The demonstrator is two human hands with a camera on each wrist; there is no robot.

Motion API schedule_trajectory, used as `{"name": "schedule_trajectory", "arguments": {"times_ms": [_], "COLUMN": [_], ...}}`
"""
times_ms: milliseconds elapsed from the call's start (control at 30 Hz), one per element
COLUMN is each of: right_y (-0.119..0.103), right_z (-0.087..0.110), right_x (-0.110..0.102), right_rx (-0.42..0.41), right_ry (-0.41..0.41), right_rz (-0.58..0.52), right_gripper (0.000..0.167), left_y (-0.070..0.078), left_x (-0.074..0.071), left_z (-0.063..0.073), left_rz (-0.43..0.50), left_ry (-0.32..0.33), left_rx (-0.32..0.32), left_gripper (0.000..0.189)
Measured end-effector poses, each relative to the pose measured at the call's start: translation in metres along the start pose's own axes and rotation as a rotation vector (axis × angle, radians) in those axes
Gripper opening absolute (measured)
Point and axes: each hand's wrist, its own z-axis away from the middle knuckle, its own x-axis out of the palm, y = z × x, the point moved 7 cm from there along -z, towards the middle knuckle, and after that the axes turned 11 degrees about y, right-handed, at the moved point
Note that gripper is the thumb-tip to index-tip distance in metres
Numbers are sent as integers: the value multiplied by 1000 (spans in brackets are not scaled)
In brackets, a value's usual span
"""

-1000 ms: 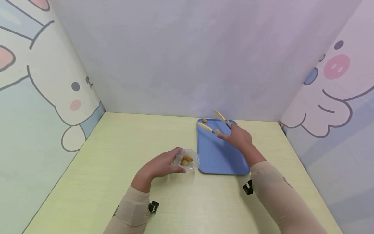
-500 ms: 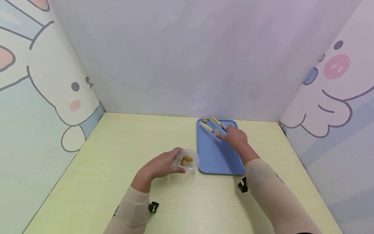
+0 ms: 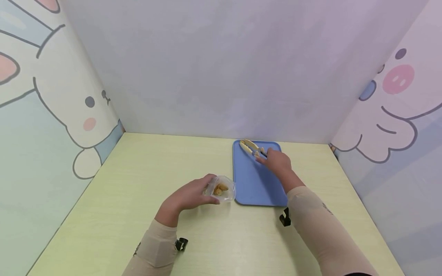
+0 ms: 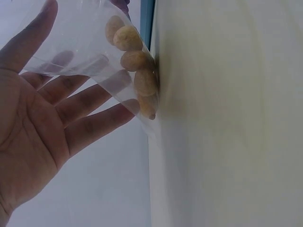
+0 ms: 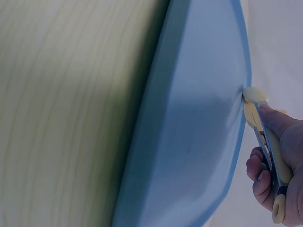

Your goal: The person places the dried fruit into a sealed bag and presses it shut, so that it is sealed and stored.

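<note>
My left hand (image 3: 191, 194) holds a clear plastic container (image 3: 228, 196) tipped toward the tray, thumb on one side and fingers on the other. Several small brown oval pieces (image 4: 134, 60), like nuts or tiny potatoes, lie inside it. With my right hand (image 3: 278, 162) I grip a pair of tongs (image 3: 251, 145) with cream-coloured tips and metal arms. Their tips have narrowed at the far left corner of the blue tray (image 3: 259, 184), around where one brown piece lies. That piece is mostly hidden by the tips; whether they pinch it firmly I cannot tell.
The blue tray lies on a pale wooden table (image 3: 145, 165), its far edge close to the back wall (image 3: 207, 76). Walls with cartoon animals stand at left and right. The container is just off the tray's near left side.
My right hand has shifted slightly left, and the tongs' tips have come down and drawn together over the brown piece in the corner. The left hand and container have stayed put.
</note>
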Motion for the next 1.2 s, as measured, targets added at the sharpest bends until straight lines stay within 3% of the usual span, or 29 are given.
{"name": "schedule_trajectory", "arguments": {"times_ms": [633,933,1200], "right_y": [8,16,21], "right_z": [4,14,25], "right_x": [-9,-19,-29], "right_rx": [-17,-36,-66], "right_ry": [21,57,100], "right_rz": [-9,-14,-12], "right_gripper": [60,69,60], "left_y": [2,0,0], "left_x": [0,1,0], "left_z": [0,-1,-2], "left_rz": [-5,-7,1], "left_ry": [-4,-7,-5], "left_rx": [5,15,27], "left_gripper": [73,72,71]}}
